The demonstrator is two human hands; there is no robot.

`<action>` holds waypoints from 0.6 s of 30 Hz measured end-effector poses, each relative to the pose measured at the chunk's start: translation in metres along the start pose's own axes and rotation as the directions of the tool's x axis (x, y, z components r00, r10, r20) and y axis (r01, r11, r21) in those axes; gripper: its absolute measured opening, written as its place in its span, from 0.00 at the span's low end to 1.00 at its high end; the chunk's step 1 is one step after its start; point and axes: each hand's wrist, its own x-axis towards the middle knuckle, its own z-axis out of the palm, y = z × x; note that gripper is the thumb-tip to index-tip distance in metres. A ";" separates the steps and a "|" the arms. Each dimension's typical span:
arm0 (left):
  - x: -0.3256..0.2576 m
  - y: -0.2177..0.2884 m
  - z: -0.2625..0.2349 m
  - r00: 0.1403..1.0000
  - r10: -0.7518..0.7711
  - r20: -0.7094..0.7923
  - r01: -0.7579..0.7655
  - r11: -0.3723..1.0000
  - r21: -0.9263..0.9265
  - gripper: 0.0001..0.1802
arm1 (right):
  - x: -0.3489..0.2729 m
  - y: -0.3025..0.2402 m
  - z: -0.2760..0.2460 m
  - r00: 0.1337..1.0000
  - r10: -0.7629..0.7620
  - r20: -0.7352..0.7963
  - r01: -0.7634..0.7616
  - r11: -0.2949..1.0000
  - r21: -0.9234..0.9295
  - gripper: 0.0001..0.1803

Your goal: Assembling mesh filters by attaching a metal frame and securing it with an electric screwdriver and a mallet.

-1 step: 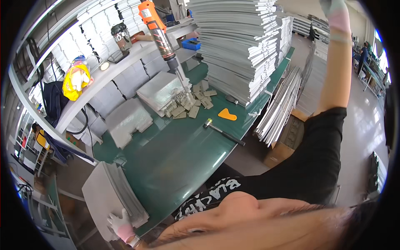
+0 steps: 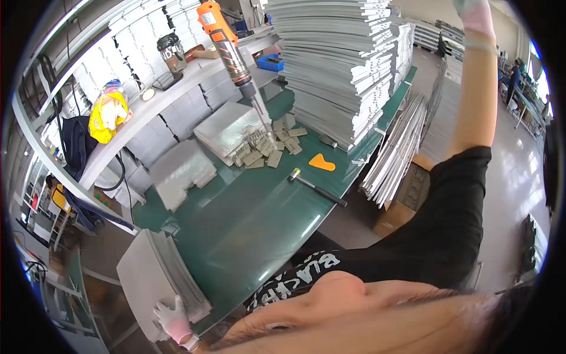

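My left hand (image 2: 171, 317), in a white glove with a pink cuff, rests flat with fingers apart on a stack of pale grey sheet panels (image 2: 147, 265) at the table's near left corner. My right arm is stretched far up at the right. Only the gloved base of my right hand (image 2: 476, 17) shows at the picture's top rim; its fingers are cut off. A hammer (image 2: 315, 189) with a black handle and a yellow scraper (image 2: 321, 162) lie on the green table (image 2: 247, 206). An orange power screwdriver (image 2: 224, 44) hangs over a pile of small metal plates (image 2: 265, 150).
A tall stack of grey panels (image 2: 324, 65) stands at the far right of the table. Two lower piles, one of silvery panels (image 2: 183, 171), lie at the back left. Beside the right edge are upright metal strips (image 2: 395, 150) and a cardboard box (image 2: 407, 197).
Almost nothing differs. My left hand stays on the stack and my right arm stays raised, with only slight shifts.
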 end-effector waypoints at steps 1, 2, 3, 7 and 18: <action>-0.003 0.005 0.001 1.000 0.020 0.015 -0.020 1.000 0.000 0.48 | 0.016 0.038 0.000 0.984 0.139 0.112 -0.116 0.976 -0.186 0.20; -0.006 0.012 -0.008 1.000 0.019 0.014 -0.019 1.000 0.002 0.48 | 0.022 0.053 0.016 0.984 0.141 0.111 -0.119 0.976 -0.185 0.20; -0.007 0.022 -0.022 0.998 0.002 0.062 0.001 0.999 -0.048 0.47 | 0.028 0.062 0.033 0.959 0.275 0.075 -0.275 0.961 -0.009 0.20; 0.000 0.029 -0.026 0.997 0.014 0.072 -0.019 0.998 0.063 0.46 | 0.061 0.054 0.099 0.676 0.719 0.162 -0.628 0.447 0.637 0.22; 0.037 -0.007 -0.051 0.972 0.217 -0.092 -0.201 0.966 0.161 0.35 | 0.062 0.037 0.111 0.567 0.078 0.820 -0.506 0.819 0.272 0.22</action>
